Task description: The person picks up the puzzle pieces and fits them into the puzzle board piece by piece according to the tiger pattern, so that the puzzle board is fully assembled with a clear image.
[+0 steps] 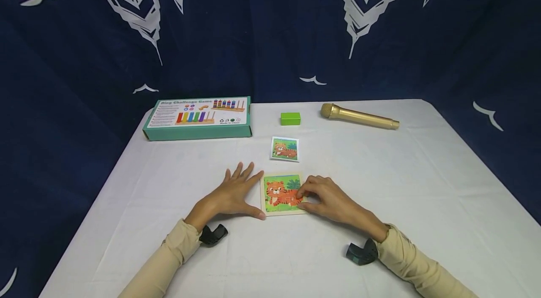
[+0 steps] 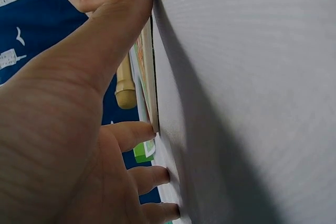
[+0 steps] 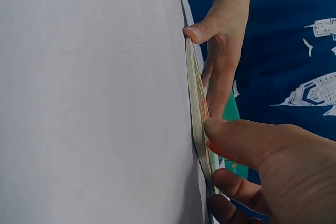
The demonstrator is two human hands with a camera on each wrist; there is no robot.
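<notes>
A square wooden tiger puzzle with a pale frame lies on the table between the two hands. My left hand has its fingers spread, with the thumb and index finger touching the puzzle's left corners. At the right side, my right hand curls its thumb and fingers over the picture and the frame edge, covering that part of the tiger. In the right wrist view, the right thumb rests at the picture face while other fingertips meet the far edge. Behind the puzzle lies a small card with the same tiger picture.
Farther back is a light green block. A gold microphone lies at the back right, and a green-edged Ring Challenge Game box at the back left. White cloth covers the table; a dark blue printed curtain hangs behind.
</notes>
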